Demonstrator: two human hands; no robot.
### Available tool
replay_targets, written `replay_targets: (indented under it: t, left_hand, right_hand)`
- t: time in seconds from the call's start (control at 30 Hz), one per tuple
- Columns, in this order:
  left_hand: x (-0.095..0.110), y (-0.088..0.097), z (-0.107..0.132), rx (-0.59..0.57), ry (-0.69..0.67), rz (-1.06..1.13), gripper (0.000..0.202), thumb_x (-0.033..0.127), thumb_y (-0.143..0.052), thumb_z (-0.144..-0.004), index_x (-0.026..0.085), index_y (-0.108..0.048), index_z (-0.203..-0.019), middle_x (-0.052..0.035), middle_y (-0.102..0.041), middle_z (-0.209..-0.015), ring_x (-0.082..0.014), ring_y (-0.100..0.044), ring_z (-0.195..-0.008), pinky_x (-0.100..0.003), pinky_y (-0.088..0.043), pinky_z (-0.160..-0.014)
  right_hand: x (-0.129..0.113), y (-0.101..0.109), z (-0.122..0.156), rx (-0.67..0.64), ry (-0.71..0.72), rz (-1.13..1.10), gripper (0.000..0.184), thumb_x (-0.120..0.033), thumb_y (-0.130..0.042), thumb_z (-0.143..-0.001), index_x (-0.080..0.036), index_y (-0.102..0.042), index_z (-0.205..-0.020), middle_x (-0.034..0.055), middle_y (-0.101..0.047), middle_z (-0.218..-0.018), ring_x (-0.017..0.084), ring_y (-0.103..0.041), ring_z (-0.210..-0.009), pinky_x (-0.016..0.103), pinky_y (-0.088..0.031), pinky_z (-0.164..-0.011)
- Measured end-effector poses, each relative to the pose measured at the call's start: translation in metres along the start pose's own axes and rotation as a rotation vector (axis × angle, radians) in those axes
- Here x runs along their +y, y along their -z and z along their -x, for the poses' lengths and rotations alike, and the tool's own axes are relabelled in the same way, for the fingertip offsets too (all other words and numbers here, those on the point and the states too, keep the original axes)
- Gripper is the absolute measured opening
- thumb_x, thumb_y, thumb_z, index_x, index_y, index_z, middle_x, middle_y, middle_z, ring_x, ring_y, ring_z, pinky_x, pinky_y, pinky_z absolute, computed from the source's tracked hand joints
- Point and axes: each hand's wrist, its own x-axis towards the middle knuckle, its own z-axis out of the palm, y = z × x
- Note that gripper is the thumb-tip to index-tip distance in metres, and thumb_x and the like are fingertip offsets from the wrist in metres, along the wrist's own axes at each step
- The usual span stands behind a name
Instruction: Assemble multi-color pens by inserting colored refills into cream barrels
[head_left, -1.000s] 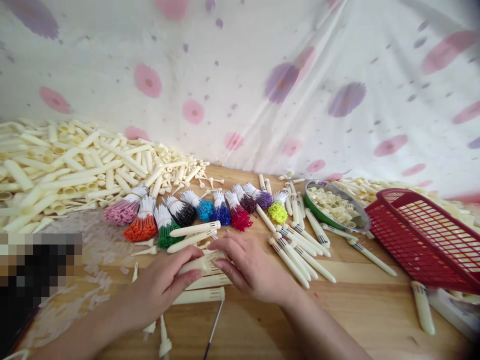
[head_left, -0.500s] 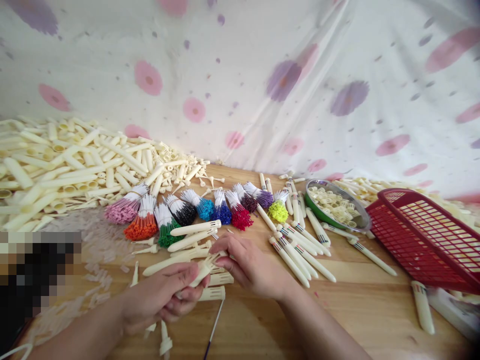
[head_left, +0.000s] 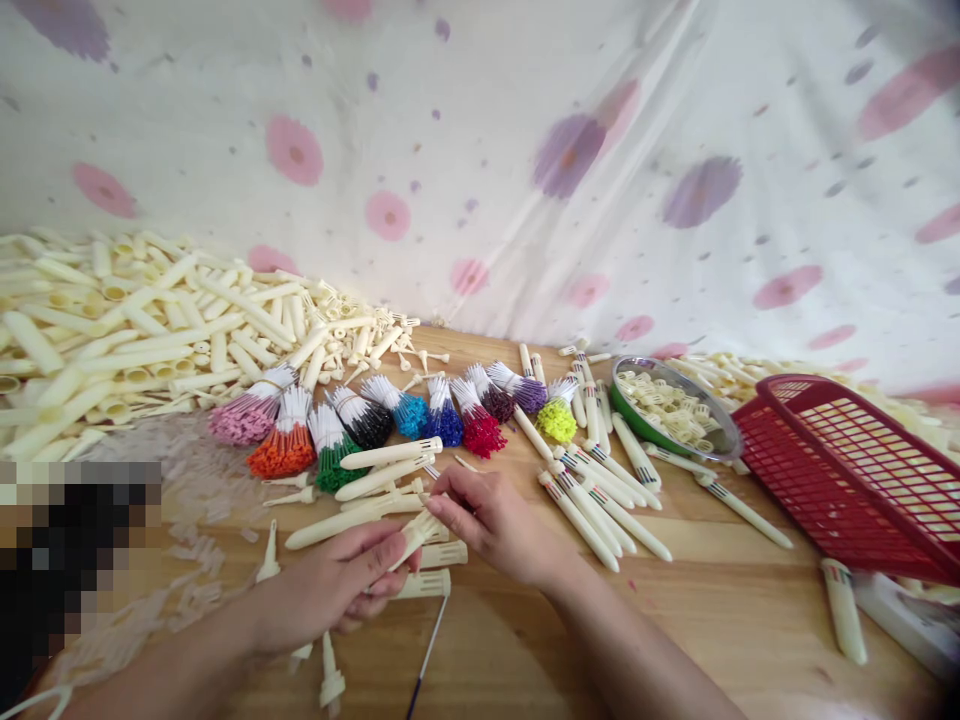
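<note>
My left hand is closed around a cream pen barrel, tilted up to the right above the wooden table. My right hand meets the barrel's upper end, its fingers pinched at the tip; what they pinch is too small to make out. More cream barrels lie just beyond both hands. A row of colored refill bundles stands behind them, from pink through orange, green, black, blue, red, purple to yellow.
A big heap of cream barrels fills the back left. Finished pens lie right of my hands. A green bowl of small cream rings and a red mesh basket sit at the right. A thin refill lies near the front.
My left hand lifted a barrel off the table and pulled back toward me. My right hand rose from lying flat and now pinches at the barrel's upper end.
</note>
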Motion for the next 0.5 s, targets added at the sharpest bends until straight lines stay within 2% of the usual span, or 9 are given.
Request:
replay_targets:
  t: [0.1,0.17,0.2,0.23,0.3,0.5]
  left_hand:
    - [-0.004,-0.002,0.000,0.109,-0.065,-0.198,0.051,0.067,-0.044,-0.078,0.020,-0.055,-0.094,0.0059,-0.042,-0.062,-0.0078,-0.036,-0.050,-0.019,-0.027,-0.045]
    - [-0.006,-0.004,0.001,0.241,-0.157,-0.415,0.046,0.062,-0.040,-0.084,0.022,-0.056,-0.101,-0.0003,-0.058,-0.078,-0.0148,-0.054,-0.067,-0.024,-0.040,-0.057]
    - [-0.007,-0.006,0.001,0.310,-0.203,-0.541,0.043,0.058,-0.039,-0.086,0.023,-0.056,-0.104,-0.0029,-0.062,-0.089,-0.0184,-0.058,-0.078,-0.027,-0.043,-0.065]
    - [-0.008,-0.007,0.001,0.375,-0.243,-0.663,0.040,0.055,-0.037,-0.088,0.024,-0.056,-0.106,-0.0043,-0.064,-0.097,-0.0210,-0.059,-0.086,-0.029,-0.044,-0.071]
    - [-0.010,-0.010,0.000,0.466,-0.292,-0.873,0.036,0.048,-0.033,-0.091,0.025,-0.057,-0.105,-0.0053,-0.067,-0.099,-0.0235,-0.062,-0.090,-0.033,-0.045,-0.076]
    - [-0.018,-0.014,-0.008,0.608,-0.331,-1.240,0.031,0.036,-0.032,-0.092,0.021,-0.057,-0.103,-0.0090,-0.069,-0.097,-0.0267,-0.066,-0.085,-0.035,-0.048,-0.071]
  right_hand:
    - [0.000,-0.003,0.000,0.020,-0.055,0.067,0.033,-0.036,-0.044,-0.092,-0.017,-0.051,-0.066,-0.0034,-0.046,-0.056,0.008,-0.038,-0.050,0.020,-0.029,-0.048]
    - [0.001,-0.005,-0.001,0.026,-0.105,0.128,0.036,-0.034,-0.044,-0.092,-0.017,-0.048,-0.061,-0.0042,-0.041,-0.053,0.008,-0.034,-0.048,0.021,-0.026,-0.046]
    - [0.001,-0.007,-0.001,0.027,-0.135,0.151,0.036,-0.034,-0.044,-0.091,-0.017,-0.047,-0.059,-0.0045,-0.040,-0.052,0.008,-0.032,-0.048,0.021,-0.025,-0.046]
    - [0.002,-0.009,-0.002,0.029,-0.166,0.164,0.037,-0.033,-0.044,-0.091,-0.017,-0.047,-0.058,-0.0047,-0.039,-0.051,0.008,-0.031,-0.047,0.021,-0.025,-0.046]
    - [0.003,-0.013,-0.003,0.043,-0.228,0.170,0.038,-0.033,-0.044,-0.091,-0.017,-0.048,-0.057,-0.0049,-0.037,-0.050,0.008,-0.030,-0.047,0.021,-0.023,-0.045]
    - [0.010,-0.022,-0.005,0.047,-0.282,0.224,0.043,-0.033,-0.042,-0.093,-0.017,-0.050,-0.053,-0.0032,-0.041,-0.046,0.008,-0.032,-0.043,0.022,-0.021,-0.042]
